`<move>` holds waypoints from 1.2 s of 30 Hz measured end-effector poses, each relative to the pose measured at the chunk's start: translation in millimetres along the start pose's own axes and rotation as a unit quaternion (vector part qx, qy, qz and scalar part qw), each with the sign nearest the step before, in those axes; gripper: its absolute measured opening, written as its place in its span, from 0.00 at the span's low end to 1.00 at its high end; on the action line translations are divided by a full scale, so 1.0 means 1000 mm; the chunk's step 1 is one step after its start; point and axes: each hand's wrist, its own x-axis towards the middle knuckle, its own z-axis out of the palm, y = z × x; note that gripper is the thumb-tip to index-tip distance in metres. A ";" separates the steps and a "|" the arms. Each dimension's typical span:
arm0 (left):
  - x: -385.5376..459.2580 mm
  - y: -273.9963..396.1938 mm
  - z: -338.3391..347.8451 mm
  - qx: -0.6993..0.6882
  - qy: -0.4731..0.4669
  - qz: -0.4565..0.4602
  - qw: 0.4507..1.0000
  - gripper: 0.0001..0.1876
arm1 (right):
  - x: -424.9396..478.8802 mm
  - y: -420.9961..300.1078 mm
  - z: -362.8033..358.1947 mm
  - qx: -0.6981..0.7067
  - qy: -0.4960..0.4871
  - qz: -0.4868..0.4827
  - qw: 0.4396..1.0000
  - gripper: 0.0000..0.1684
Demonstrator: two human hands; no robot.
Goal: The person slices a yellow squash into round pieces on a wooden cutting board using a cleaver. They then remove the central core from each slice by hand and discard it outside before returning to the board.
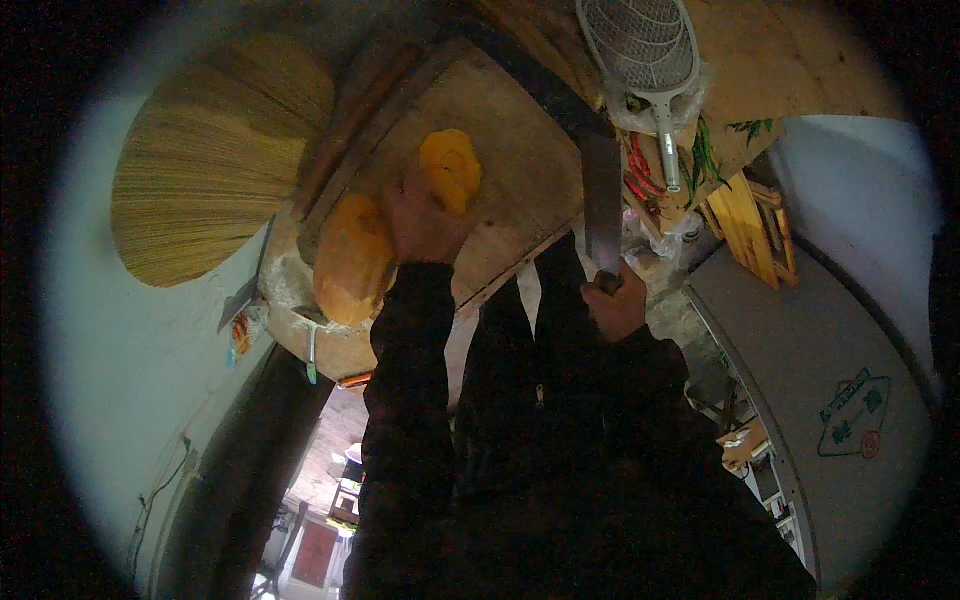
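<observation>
My right hand grips the handle of a broad-bladed kitchen knife, its blade pointing away from me beside the right edge of a thick wooden cutting board. On the board, my left hand is dim and blurred. It touches or lies right beside an orange piece of pumpkin; its fingers are too unclear to show whether they grip it. Just left of that hand sits a larger, elongated piece of pumpkin with pale orange skin or flesh, at the board's left side.
An electric mosquito racket, red chillies and green chillies lie at right. Below them stands a wooden folding stool. A green-handled utensil is at the left counter edge. A round stalk mat rests against the wall.
</observation>
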 end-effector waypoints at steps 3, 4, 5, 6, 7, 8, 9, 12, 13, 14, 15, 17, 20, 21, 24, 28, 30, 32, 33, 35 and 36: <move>-0.002 0.012 0.000 0.027 0.059 -0.022 0.998 0.56 | 0.003 0.026 0.007 -0.035 0.044 -0.069 0.996 0.15; -0.002 0.011 0.003 0.040 0.074 -0.009 0.996 0.55 | 0.003 0.022 0.008 -0.028 0.038 -0.074 0.996 0.15; 0.002 0.009 0.006 0.052 0.090 0.003 0.995 0.53 | 0.005 0.017 0.002 0.015 -0.001 -0.038 0.999 0.15; 0.007 0.008 0.009 0.063 0.106 0.017 0.992 0.52 | 0.007 0.022 0.003 0.006 0.007 -0.050 0.999 0.15; 0.013 0.010 0.013 0.052 0.117 0.031 0.991 0.52 | 0.010 0.028 0.003 -0.003 0.018 -0.063 0.998 0.15; 0.022 0.017 0.018 0.035 0.126 0.050 0.990 0.52 | 0.015 0.066 0.007 -0.065 0.082 -0.121 0.987 0.14; 0.026 0.014 0.021 0.028 0.136 0.063 0.988 0.51 | 0.016 0.067 0.010 -0.055 0.079 -0.132 0.987 0.14; 0.034 -0.001 0.020 0.014 0.001 0.011 1.000 0.50 | 0.004 0.000 0.005 0.068 -0.020 -0.092 0.993 0.13; 0.035 0.004 0.020 0.044 -0.008 0.000 0.999 0.49 | 0.000 -0.017 0.002 0.105 -0.046 -0.068 0.991 0.13; 0.036 0.008 0.019 0.076 -0.017 -0.011 0.997 0.48 | 0.000 -0.019 0.001 0.106 -0.047 -0.060 0.991 0.13; 0.037 0.015 0.018 0.105 -0.027 -0.021 0.994 0.48 | 0.000 -0.015 0.000 0.094 -0.037 -0.053 0.993 0.13; 0.037 0.020 0.016 0.119 -0.011 0.006 0.993 0.47 | 0.006 0.007 0.001 0.060 -0.015 -0.037 0.997 0.13; 0.041 0.025 0.013 0.136 -0.023 0.009 0.990 0.47 | 0.008 0.007 0.001 0.026 -0.002 -0.010 1.000 0.13; 0.041 0.024 0.010 0.143 -0.031 0.000 0.989 0.47 | 0.007 -0.001 0.001 0.021 -0.007 -0.001 1.000 0.12; 0.041 0.005 0.008 0.030 -0.026 0.052 0.998 0.47 | 0.004 -0.013 -0.002 0.087 -0.047 -0.049 0.994 0.12; 0.028 0.011 0.008 -0.029 0.055 0.009 0.998 0.48 | 0.008 -0.003 -0.004 0.017 -0.028 -0.047 0.998 0.13; 0.023 0.009 0.008 -0.051 0.092 0.040 0.994 0.49 | 0.010 0.001 -0.004 0.020 -0.033 -0.035 0.999 0.13; 0.013 0.012 0.005 -0.023 0.122 0.052 0.991 0.48 | 0.008 -0.006 -0.008 0.035 -0.050 -0.044 0.997 0.12; 0.009 0.014 0.003 -0.009 0.138 0.058 0.989 0.48 | 0.008 -0.009 -0.007 0.031 -0.051 -0.046 0.997 0.12; 0.003 0.008 0.010 0.008 0.127 0.036 0.991 0.47 | 0.007 -0.012 -0.006 0.012 -0.046 -0.045 0.998 0.13; 0.001 0.008 0.011 0.017 0.121 0.026 0.992 0.47 | 0.007 -0.012 -0.006 -0.004 -0.040 -0.042 0.998 0.13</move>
